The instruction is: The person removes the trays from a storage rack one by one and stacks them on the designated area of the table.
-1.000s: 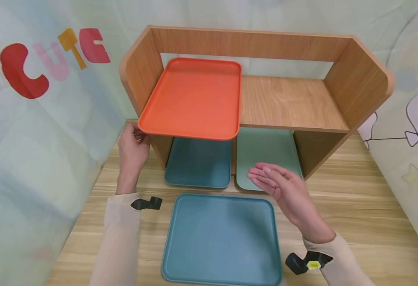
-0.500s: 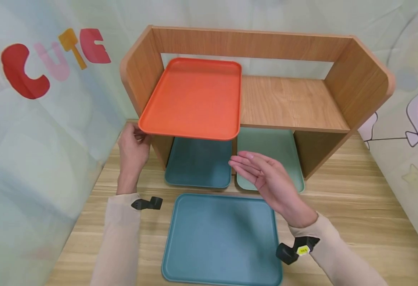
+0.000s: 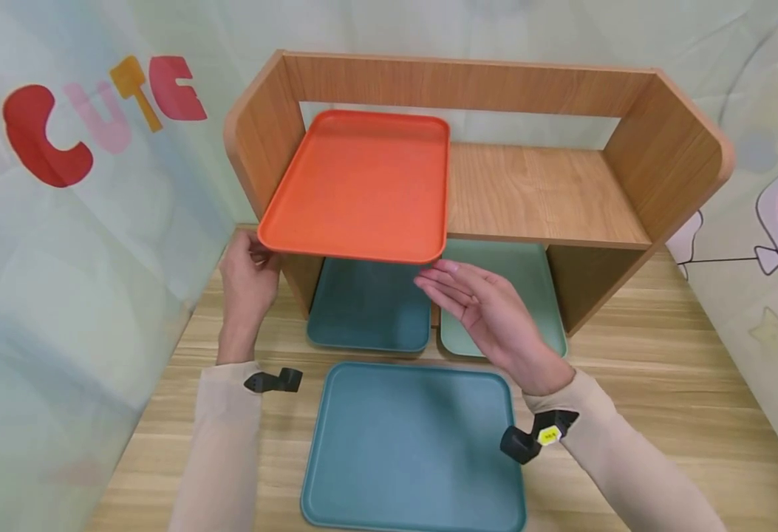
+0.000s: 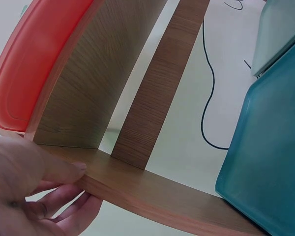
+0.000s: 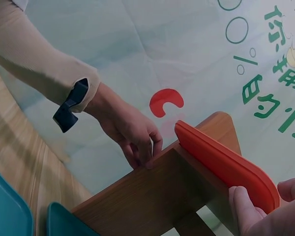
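Observation:
A two-level wooden shelf [image 3: 548, 185] stands on the table. My left hand [image 3: 249, 277] grips the front edge of its left side panel; in the left wrist view the thumb lies on the inner face and the fingers curl outside. An orange tray [image 3: 369, 185] lies on the upper level at the left, its front end jutting past the shelf edge. My right hand [image 3: 485, 314] is at the tray's front right corner, fingers extended. In the right wrist view its fingers [image 5: 243, 206] are by the tray's underside, with the thumb apart on the other side.
In the lower level sit a dark teal tray [image 3: 369, 303] on the left and a pale green tray [image 3: 502, 288] on the right. A blue tray [image 3: 415, 451] lies on the table [image 3: 668, 384] in front. Printed cloth walls [image 3: 109, 295] enclose the sides and back.
My right hand has moved left and up, from over the pale green tray to the orange tray's front right corner. My left hand and the trays have stayed put.

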A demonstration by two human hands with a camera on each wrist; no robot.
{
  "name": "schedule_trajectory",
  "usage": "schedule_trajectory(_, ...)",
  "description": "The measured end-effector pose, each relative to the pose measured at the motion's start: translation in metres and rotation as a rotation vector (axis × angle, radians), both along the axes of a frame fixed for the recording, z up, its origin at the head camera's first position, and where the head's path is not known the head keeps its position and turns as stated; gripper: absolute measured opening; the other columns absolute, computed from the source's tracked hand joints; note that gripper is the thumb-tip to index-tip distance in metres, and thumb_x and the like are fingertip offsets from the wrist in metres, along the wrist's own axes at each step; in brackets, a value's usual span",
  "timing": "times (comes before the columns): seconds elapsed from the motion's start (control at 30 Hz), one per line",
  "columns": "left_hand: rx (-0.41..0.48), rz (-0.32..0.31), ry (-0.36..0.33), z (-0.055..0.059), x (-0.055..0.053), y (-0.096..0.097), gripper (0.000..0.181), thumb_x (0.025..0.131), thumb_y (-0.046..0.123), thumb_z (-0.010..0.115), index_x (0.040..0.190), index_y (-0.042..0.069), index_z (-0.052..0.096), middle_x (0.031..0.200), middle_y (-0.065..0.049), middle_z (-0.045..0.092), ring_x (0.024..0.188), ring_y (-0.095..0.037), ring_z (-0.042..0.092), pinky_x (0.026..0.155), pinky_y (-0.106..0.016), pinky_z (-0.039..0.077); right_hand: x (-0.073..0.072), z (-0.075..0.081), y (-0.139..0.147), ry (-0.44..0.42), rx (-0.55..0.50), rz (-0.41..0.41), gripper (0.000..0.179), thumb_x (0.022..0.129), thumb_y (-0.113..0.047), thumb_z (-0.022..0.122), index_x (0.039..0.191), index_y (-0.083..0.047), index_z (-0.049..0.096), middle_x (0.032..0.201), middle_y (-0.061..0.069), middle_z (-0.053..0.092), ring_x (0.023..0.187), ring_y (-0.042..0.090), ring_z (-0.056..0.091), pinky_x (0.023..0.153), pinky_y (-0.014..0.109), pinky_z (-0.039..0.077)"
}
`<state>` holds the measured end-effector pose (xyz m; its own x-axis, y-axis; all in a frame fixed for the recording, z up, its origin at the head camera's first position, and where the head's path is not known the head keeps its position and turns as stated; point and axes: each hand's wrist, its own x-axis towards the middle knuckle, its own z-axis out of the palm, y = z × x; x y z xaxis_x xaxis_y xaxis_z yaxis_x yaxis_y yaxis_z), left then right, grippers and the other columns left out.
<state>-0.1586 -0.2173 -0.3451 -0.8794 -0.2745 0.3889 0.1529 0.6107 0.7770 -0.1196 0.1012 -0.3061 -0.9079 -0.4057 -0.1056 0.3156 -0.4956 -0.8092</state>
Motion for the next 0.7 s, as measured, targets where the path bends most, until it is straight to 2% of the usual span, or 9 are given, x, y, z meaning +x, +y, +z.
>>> schedule_trajectory(0.2, -0.001, -0.007, 0.001, -0.001, 0.000, 0.000, 0.019, 0.094, 0.002, 0.053, 0.111, -0.005, 0.052, 0.107, -0.020, 0.059, 0.100, -0.030, 0.061, 0.090, -0.045, 0.054, -0.006, 0.005, -0.003, 0.003, -0.032, 0.003, 0.046, 0.097, -0.013, 0.055, 0.138, 0.005, 0.044, 0.135, 0.019, 0.055, 0.125, 0.031, 0.053, 0.102, 0.034, 0.047)
schedule_trajectory(0.37, -0.001, -0.001, -0.001, 0.000, 0.000, 0.000, 0.019, 0.093, 0.002, 0.054, 0.111, -0.005, 0.052, 0.107, -0.020, 0.059, 0.100, -0.030, 0.061, 0.089, -0.044, 0.054, -0.010, 0.008, -0.006, 0.008, -0.051, 0.010, 0.045, 0.096, -0.012, 0.057, 0.137, 0.002, 0.047, 0.139, 0.019, 0.052, 0.127, 0.031, 0.052, 0.104, 0.036, 0.044)
schedule_trajectory(0.7, -0.006, 0.001, -0.002, -0.001, 0.000, -0.001, 0.018, 0.093, 0.003, 0.055, 0.110, -0.005, 0.052, 0.106, -0.020, 0.059, 0.100, -0.030, 0.061, 0.089, -0.044, 0.054, -0.015, 0.008, -0.017, -0.024, -0.075, -0.047, 0.045, 0.094, -0.012, 0.059, 0.136, 0.002, 0.050, 0.138, 0.017, 0.053, 0.123, 0.027, 0.056, 0.104, 0.036, 0.044)
